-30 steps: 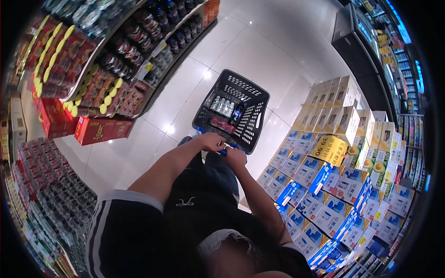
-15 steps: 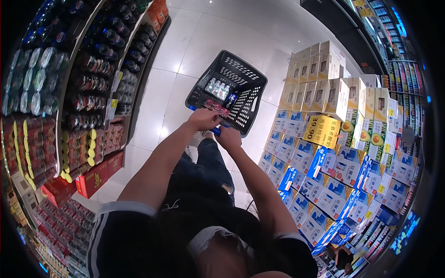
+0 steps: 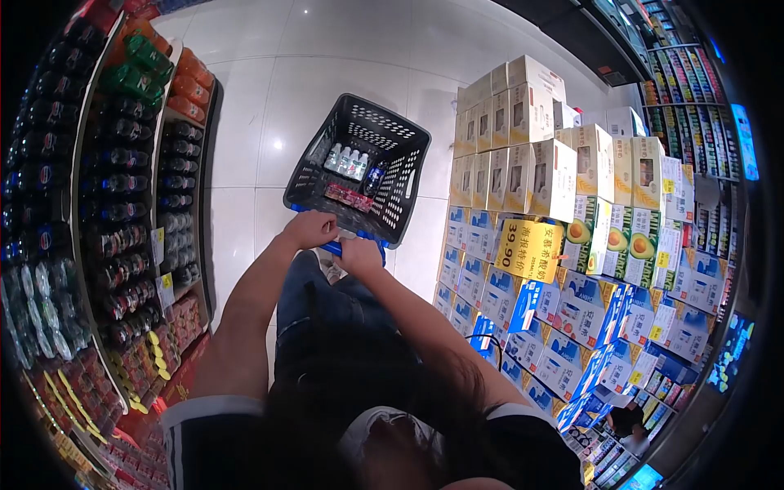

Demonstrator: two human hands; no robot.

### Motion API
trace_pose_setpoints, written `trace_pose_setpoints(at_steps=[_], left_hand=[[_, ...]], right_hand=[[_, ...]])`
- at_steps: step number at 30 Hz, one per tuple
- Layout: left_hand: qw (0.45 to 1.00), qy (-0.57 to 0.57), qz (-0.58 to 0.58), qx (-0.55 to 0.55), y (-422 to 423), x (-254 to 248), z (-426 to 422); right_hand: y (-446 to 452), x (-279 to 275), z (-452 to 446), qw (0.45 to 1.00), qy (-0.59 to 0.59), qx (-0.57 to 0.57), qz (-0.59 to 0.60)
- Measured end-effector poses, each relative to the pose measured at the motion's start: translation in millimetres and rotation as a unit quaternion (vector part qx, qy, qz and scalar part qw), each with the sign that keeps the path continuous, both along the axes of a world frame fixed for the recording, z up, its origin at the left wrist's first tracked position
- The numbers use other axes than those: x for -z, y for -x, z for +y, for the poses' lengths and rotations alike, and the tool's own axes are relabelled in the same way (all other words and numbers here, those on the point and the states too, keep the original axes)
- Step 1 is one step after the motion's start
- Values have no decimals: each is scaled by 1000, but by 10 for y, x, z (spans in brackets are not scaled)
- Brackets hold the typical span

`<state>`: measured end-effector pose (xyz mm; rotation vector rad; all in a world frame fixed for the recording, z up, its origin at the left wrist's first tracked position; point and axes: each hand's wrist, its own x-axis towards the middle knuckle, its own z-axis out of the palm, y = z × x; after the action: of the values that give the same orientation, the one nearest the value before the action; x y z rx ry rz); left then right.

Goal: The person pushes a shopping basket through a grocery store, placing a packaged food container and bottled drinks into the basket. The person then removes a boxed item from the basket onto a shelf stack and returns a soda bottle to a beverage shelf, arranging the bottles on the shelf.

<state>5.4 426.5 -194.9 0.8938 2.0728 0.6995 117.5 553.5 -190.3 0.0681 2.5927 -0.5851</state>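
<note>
A black shopping basket cart point(image 3: 414, 135) with perforated sides stands ahead of me. Inside it are a pack of clear bottles point(image 3: 348, 162), a dark bottle with a blue label point(image 3: 375, 177) and a red pack point(image 3: 349, 196). My left hand point(image 3: 312, 229) is closed on the left part of its blue handle point(image 3: 331, 247). To its right, my right hand point(image 3: 360, 255) has its fingers wrapped round the same handle. The two hands are close together, just above my legs.
Shelves of soda bottles point(image 3: 126, 181) run along the left. Stacked milk cartons point(image 3: 563, 327) with a yellow price sign point(image 3: 525, 247) rise on the right. Pale floor tiles point(image 3: 245, 122) lie between them. Another person point(image 3: 627, 420) is at the lower right.
The left shelves have swung upright in view, and more orange and green bottles show. The cart and both hands sit further left in the picture, with the carton stack closer. Both hands still hold the handle.
</note>
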Motion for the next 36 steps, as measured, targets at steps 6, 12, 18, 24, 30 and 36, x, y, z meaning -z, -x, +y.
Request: trace_pose_setpoints(at_steps=[6, 12, 18, 24, 30, 36], left_hand=[[999, -9, 27, 28, 890, 165, 767], [996, 25, -14, 86, 1847, 250, 1681], [985, 52, -52, 159, 2710, 387, 2578], [990, 1, -50, 134, 3498, 272, 3441], [987, -3, -47, 154, 4438, 281, 4347], [988, 15, 4, 157, 5198, 266, 5239]], right_hand=[[801, 18, 751, 998, -17, 16, 54], [1677, 20, 1579, 998, -23, 55, 37], [2440, 50, 2397, 996, -40, 74, 33], [3236, 69, 3180, 990, -63, 117, 45], [4057, 176, 3950, 985, -29, 168, 32], [4728, 110, 4692, 970, -36, 230, 65]])
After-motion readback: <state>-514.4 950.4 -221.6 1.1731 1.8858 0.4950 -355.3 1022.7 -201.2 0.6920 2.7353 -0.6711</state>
